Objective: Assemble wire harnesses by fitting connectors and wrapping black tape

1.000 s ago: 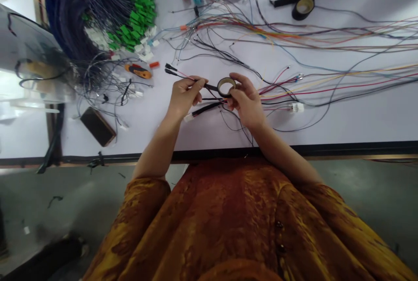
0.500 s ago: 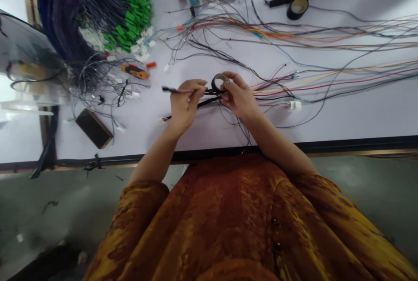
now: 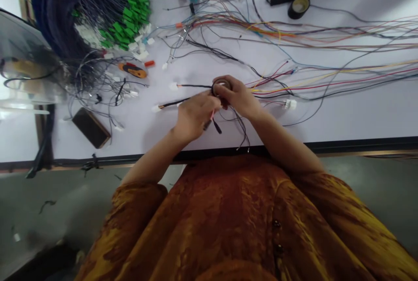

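Note:
My right hand (image 3: 240, 96) is closed on a roll of black tape (image 3: 221, 84) at the middle of the wires. Against it, my left hand (image 3: 197, 113) is closed round wires; short leads with dark ends (image 3: 217, 127) stick out below its fingers. Two black-wrapped branches, one a wire with a white connector (image 3: 174, 85), the other a taped branch (image 3: 173, 103), run out to the left. Red, yellow and black wires (image 3: 284, 89) stretch right from my right hand. Thin black wires (image 3: 241, 131) hang toward the table edge. My fingers hide where the tape meets the wires.
Bundled dark wires with green connectors (image 3: 133, 15) lie at upper left. An orange cutter (image 3: 132, 70) and a dark rectangular block (image 3: 91, 127) are at left. Colourful wires (image 3: 261, 28) cross the back. Another tape roll (image 3: 298, 7) lies behind at right. The table edge (image 3: 359, 145) is close to my body.
My left hand has moved right and slightly down to meet my right hand. The lead ends it holds now point down instead of left, and the branch with the white connector shows.

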Tool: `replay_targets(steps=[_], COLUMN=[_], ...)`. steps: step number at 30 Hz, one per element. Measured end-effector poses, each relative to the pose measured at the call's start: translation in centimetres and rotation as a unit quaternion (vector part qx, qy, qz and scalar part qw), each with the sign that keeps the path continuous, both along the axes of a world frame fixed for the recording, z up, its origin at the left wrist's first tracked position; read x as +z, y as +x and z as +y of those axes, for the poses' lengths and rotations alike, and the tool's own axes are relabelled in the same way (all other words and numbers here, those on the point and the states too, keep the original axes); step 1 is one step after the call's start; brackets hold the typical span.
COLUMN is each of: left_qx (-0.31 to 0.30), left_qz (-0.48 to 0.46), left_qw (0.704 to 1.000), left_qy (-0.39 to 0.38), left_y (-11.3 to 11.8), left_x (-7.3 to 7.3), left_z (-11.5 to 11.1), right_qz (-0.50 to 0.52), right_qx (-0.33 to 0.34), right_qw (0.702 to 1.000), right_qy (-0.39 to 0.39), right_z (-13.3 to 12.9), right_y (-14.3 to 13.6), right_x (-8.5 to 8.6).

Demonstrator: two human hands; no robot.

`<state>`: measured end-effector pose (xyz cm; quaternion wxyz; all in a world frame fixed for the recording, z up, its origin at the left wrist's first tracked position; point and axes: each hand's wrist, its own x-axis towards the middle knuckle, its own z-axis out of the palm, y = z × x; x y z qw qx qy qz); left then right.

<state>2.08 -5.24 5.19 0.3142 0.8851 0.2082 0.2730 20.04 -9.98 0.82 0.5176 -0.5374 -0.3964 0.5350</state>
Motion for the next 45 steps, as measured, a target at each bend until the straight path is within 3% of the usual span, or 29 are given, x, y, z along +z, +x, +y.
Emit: replay_targets(steps=[2, 5, 7, 9, 11, 13, 16, 20, 23, 26, 28, 30, 32, 34, 37, 41, 43, 45], left_qx=[-0.015, 0.093, 0.193, 0.253, 0.248, 0.197, 0.132, 0.157, 0.149, 0.128, 0.111, 0.071, 0.016, -0.026, 0.026, 0.203, 0.206, 0.165], left_qz=[0.001, -0.040, -0.101, -0.147, -0.149, -0.120, -0.068, -0.056, -0.029, 0.006, 0.038, 0.086, 0.122, 0.105, -0.019, -0.131, -0.115, -0.077], left_qw=[0.999, 0.991, 0.949, 0.899, 0.881, 0.888, 0.906, 0.913, 0.923, 0.939, 0.961, 0.985, 0.992, 0.994, 0.993, 0.909, 0.895, 0.907], left_qy=[0.031, -0.089, -0.227, -0.327, -0.375, -0.398, -0.395, -0.373, -0.355, -0.319, -0.251, -0.132, -0.028, -0.001, -0.111, -0.339, -0.378, -0.380], left_y=[-0.5, -1.2, -1.4, -1.5, -1.2, -0.6, 0.7, 2.5, 3.5, 3.9, 3.8, 3.4, 2.8, 2.3, 1.7, 1.5, 1.7, 2.2], left_x=[-0.1, -1.6, -3.1, -4.6, -5.7, -6.4, -6.8, -6.7, -5.5, -3.8, -2.8, -2.3, -2.4, -3.2, -5.4, -8.2, -8.8, -8.9], left_z=[-1.0, -1.8, -1.7, -0.9, 0.2, 1.4, 2.8, 3.7, 4.0, 3.4, 2.3, 0.7, -0.7, -1.3, -0.5, 1.9, 3.1, 4.0], right_qz=[0.049, 0.092, 0.090, 0.082, 0.084, 0.089, 0.087, -0.012, -0.100, -0.120, -0.130, -0.092, -0.005, 0.061, 0.049, -0.022, -0.037, -0.038], right_qx=[0.049, 0.009, -0.024, -0.032, -0.031, -0.033, -0.046, -0.089, -0.115, -0.107, -0.121, -0.123, -0.076, -0.024, -0.036, -0.098, -0.118, -0.127], right_qw=[0.997, 0.994, 0.993, 0.994, 0.993, 0.993, 0.994, 0.996, 0.988, 0.985, 0.981, 0.987, 0.997, 0.998, 0.997, 0.994, 0.991, 0.990], right_qy=[-0.036, -0.063, -0.069, -0.072, -0.073, -0.070, -0.056, 0.004, 0.041, 0.068, 0.073, 0.054, 0.017, -0.015, -0.038, -0.049, -0.048, -0.047], right_z=[0.8, 0.5, -0.2, -1.0, -1.4, -1.6, -1.8, -3.1, -4.6, -5.4, -5.1, -4.2, -3.0, -1.9, -1.0, -1.4, -1.9, -2.1], right_y=[0.8, 1.5, 1.8, 1.9, 2.1, 2.2, 2.3, 0.9, -1.6, -3.1, -2.6, -1.2, 0.5, 1.7, 2.2, 2.1, 2.2, 2.3], right_x=[0.0, -0.9, -1.5, -2.0, -2.3, -2.6, -2.8, -3.0, -3.5, -4.1, -4.3, -4.1, -3.7, -3.3, -2.9, -3.0, -3.3, -3.4])
